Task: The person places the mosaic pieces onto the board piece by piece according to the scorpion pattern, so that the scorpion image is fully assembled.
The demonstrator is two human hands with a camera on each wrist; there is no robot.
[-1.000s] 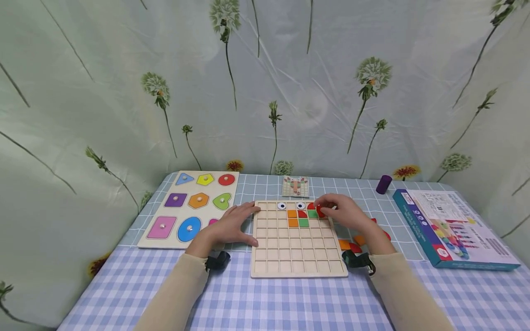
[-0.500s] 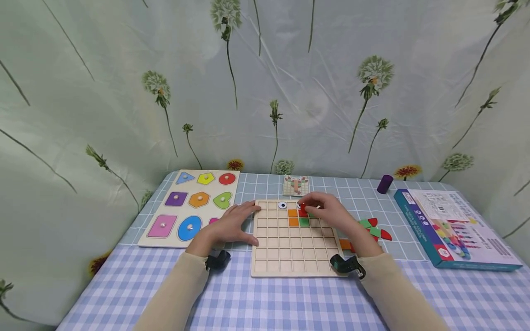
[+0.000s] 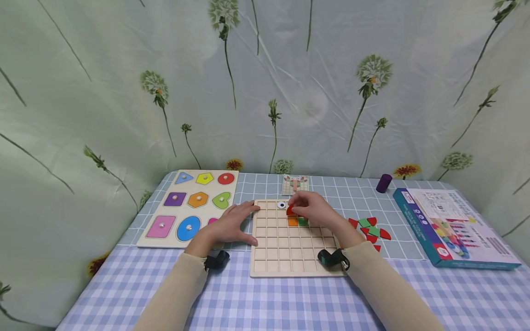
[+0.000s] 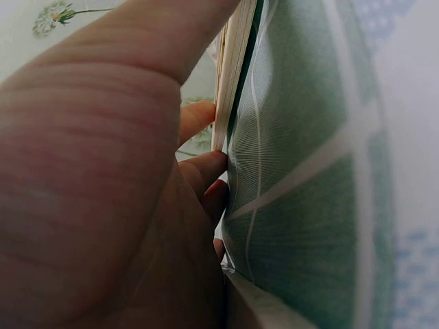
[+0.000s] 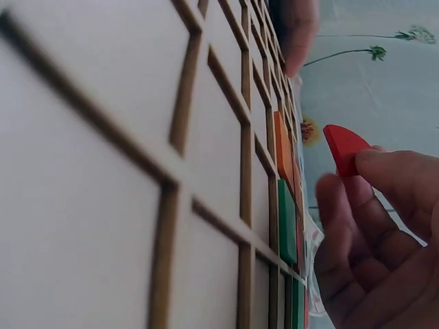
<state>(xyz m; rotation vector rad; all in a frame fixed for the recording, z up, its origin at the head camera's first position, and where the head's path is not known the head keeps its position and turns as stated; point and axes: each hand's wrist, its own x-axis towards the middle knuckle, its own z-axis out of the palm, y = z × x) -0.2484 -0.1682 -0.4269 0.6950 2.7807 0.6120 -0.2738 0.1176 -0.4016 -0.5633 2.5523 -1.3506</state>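
Red piece point(image 5: 345, 149) over the grid board point(image 3: 297, 242)

Our right hand point(image 3: 312, 209) pinches it above the far rows; our left hand point(image 3: 232, 225) lies spread, touching the board's left edge. We'd best square the piece's straight side to a cell before lowering it flat. Nearer us, bare squares leave open room; loose pieces point(image 3: 373, 231) lie near the right edge, the knob puzzle point(image 3: 189, 188) beyond our left hand.

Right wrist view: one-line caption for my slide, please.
Right hand pinching a round-edged red piece clear of a gridded board that holds orange and green tiles.
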